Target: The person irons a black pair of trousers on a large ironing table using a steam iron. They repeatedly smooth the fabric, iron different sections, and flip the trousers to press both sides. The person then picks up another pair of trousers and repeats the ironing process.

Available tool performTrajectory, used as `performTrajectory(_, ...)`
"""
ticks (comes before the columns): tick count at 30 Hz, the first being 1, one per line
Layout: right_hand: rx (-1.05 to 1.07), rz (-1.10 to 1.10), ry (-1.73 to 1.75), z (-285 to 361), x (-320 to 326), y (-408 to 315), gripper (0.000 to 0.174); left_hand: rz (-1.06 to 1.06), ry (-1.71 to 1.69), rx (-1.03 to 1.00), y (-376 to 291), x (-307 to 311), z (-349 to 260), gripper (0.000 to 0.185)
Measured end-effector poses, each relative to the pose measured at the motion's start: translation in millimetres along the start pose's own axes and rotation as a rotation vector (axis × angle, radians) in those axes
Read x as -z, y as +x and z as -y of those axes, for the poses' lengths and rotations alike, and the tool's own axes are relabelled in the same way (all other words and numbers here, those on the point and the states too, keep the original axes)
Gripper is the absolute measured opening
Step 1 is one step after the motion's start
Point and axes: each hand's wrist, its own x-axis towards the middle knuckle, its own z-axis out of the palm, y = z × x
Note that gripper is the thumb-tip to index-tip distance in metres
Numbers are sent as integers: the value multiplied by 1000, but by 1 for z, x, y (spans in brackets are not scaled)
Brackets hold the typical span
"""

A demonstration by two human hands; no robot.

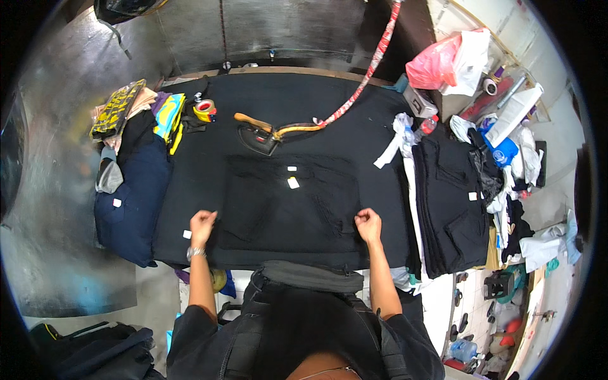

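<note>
A black garment [289, 209] lies spread flat on the black-covered table in front of me, with small white labels [293, 182] near its upper middle. My left hand [203, 227] is at its left side, fingers curled. At its right edge is my right hand [369, 225], thumb and fingers drawn together. Black cloth against black cover hides whether either hand pinches fabric. Beyond the garment rests a clothes iron [259, 137] with a wooden handle, joined to a hose wrapped in red and white [365, 80].
Navy folded clothes [135, 213] and packaged items [118, 111] lie at left, near a tape roll [205, 105]. To the right are stacked black garments [456, 190], a white cloth strip [401, 135], a plastic bottle [428, 123] and plastic bags [434, 64]. A small white tag [187, 234] lies beside my left wrist.
</note>
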Motion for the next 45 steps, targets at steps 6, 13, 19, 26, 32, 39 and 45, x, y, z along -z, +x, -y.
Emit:
performTrajectory(6,244,147,-370,77,-30,93,53,175,572,-369,104,-78,-63,56)
performTrajectory(13,83,448,-732,79,-65,150,60,400,1065,-358,156,-114,-80,66)
performTrajectory(19,242,330,-778,79,-70,137,40,230,891,-558,117,-111,-65,29)
performTrajectory(26,214,473,-250,72,33,17,51,381,279,-346,-22,-35,-64,26)
performTrajectory(32,17,1025,-71,16,90,-116,47,700,153,170,-133,40,-38,25)
performTrajectory(39,-36,934,-289,-86,9,-204,60,577,692,62,-212,13,93,24)
performTrajectory(45,-50,762,-363,-85,-21,-200,59,451,530,-78,-221,-36,109,32)
